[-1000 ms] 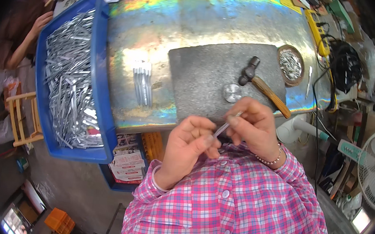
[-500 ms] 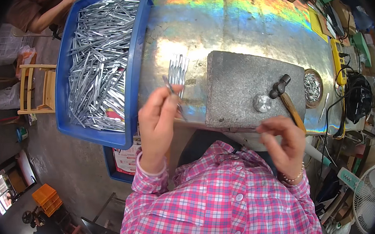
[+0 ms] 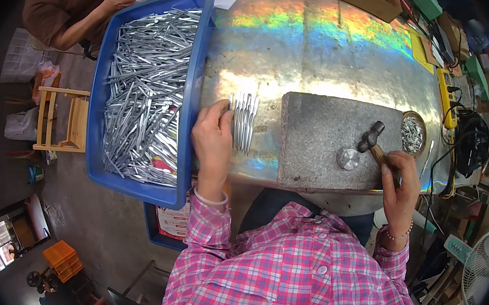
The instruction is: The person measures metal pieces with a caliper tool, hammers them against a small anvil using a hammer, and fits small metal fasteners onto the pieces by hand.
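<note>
My left hand (image 3: 213, 140) is low over the metal tabletop, thumb and fingertips pinched on a slim silvery metal piece (image 3: 231, 99) whose upper end shows. It lies against the left end of a row of similar slim, wavy metal pieces (image 3: 244, 123). What they are exactly I cannot make out. On the right, my right hand (image 3: 402, 182) is closed round the wooden handle of a ball-peen hammer (image 3: 372, 136). The hammer's head rests above a grey stone slab (image 3: 311, 135). Beside it on the slab sits a round silvery metal disc (image 3: 348, 159).
A blue tub (image 3: 200, 78) heaped with slim metal pieces stands left of my left hand. Right of the slab is a round bowl (image 3: 423, 130) of small metal parts. A yellow power strip (image 3: 447, 98) and cables line the right edge. Another person's hand (image 3: 119, 0) is beyond the tub.
My left hand has brought the metal piece from in front of the row down to its left end. My right hand has moved from beside the slab onto the hammer handle.
</note>
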Tool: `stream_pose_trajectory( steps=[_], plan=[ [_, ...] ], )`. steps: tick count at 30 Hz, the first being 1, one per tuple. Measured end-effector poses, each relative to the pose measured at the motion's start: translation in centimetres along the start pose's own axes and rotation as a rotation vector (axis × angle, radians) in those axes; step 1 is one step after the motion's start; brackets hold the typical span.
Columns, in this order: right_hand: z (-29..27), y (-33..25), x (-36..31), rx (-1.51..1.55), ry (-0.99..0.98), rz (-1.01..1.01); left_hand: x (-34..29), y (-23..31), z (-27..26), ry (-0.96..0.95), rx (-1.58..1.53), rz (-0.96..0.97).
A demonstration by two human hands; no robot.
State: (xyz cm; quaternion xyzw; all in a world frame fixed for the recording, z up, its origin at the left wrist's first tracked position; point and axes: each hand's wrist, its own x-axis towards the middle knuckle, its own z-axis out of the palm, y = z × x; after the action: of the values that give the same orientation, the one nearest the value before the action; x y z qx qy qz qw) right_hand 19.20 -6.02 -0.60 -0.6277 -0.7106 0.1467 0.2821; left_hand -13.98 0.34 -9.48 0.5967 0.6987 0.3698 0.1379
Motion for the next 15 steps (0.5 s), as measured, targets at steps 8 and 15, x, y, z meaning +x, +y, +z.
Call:
stream_pose_trajectory(
  steps=[8, 15],
  plan=[
    [0.7, 0.1, 0.0, -0.046, -0.020, 0.016, -0.5, -0.1, -0.4, -0.028, -0.097, -0.050],
    [1.0, -0.3, 0.5, -0.147, -0.008, -0.011, -2.5, 0.7, -1.0, -0.022, -0.184, -0.080]
  ],
)
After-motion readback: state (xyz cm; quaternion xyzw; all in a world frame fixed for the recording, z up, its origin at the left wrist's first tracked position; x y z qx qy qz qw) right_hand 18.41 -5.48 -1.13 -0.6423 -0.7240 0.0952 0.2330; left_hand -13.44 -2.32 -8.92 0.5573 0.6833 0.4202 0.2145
